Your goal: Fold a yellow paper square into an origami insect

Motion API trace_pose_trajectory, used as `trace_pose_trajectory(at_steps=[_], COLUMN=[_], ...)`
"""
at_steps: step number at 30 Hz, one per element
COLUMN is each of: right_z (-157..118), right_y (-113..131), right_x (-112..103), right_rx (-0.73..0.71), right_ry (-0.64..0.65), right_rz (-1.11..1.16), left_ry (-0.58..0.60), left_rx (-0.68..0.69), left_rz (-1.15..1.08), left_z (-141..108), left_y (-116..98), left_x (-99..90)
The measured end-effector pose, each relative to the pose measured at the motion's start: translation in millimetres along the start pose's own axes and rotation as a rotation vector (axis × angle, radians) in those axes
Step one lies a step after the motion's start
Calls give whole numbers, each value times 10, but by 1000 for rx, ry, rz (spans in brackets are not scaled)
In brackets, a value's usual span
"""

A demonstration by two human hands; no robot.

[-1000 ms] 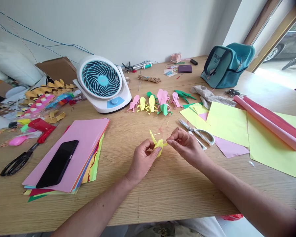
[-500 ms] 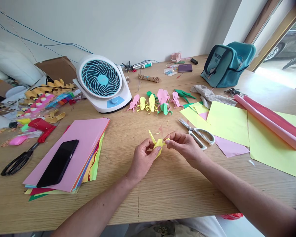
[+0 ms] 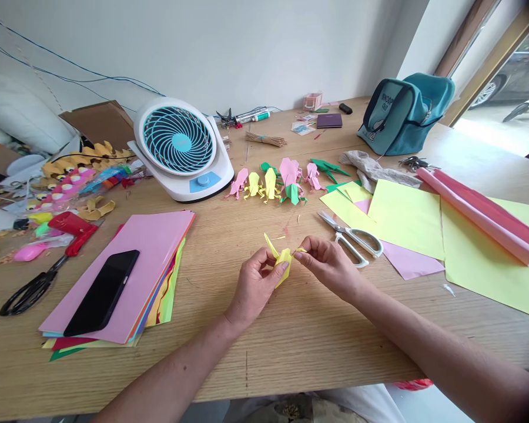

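Observation:
Between my hands, over the middle of the table, is a folded yellow origami figure (image 3: 284, 265) with a long thin point sticking up at its left. My left hand (image 3: 258, 279) pinches its body between thumb and fingers. With thumb and fingertips my right hand (image 3: 324, 258) grips a narrow yellow flap on its right side. White-handled scissors (image 3: 355, 238) lie just beyond the right hand. Farther back stands a row of finished-looking origami animals, among them a yellow one (image 3: 270, 185), a large pink one (image 3: 290, 171) and a green one (image 3: 328, 169).
At left, a black phone (image 3: 102, 292) rests on a stack of coloured paper (image 3: 158, 235), beside black-handled scissors (image 3: 30, 292). A fan (image 3: 180, 147) stands behind. Yellow sheets (image 3: 408, 217), a pink-red paper roll (image 3: 480, 217) and a teal bag (image 3: 401, 117) are at right.
My right fingers have shifted very slightly on the narrow flap. The left hand keeps its pinch on the figure, and the whole view has moved a little.

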State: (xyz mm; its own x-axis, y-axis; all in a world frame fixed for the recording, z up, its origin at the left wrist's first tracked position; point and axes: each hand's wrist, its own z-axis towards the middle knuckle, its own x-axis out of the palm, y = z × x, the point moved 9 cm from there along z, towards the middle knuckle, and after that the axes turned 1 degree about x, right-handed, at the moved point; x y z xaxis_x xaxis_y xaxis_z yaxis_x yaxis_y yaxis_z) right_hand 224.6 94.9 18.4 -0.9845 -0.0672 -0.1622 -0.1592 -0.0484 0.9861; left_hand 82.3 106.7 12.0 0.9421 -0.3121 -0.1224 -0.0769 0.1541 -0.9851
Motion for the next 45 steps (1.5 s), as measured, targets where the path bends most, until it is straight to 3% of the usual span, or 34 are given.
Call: trace_pose_trajectory(at_steps=[9, 15, 22, 32, 39, 45], right_z=[43, -1, 8, 2, -4, 3], right_y=[-80, -148, -139, -158, -191, -216], right_x=[93, 276, 196, 276, 301, 282], right_rx=[118, 200, 158, 181, 213, 167], right_ry=[51, 149, 55, 110, 119, 114], right_rz=[286, 431, 402, 438, 420, 370], left_ry=[-27, -25, 4, -13, -11, -20], left_rx=[-43, -4, -18, 23, -23, -10], left_rz=[-115, -37, -46, -78, -145, -47], left_z=[20, -14, 4, 10, 43, 38], left_y=[62, 14, 19, -80, -53, -50], left_x=[-27, -21, 1, -19, -41, -50])
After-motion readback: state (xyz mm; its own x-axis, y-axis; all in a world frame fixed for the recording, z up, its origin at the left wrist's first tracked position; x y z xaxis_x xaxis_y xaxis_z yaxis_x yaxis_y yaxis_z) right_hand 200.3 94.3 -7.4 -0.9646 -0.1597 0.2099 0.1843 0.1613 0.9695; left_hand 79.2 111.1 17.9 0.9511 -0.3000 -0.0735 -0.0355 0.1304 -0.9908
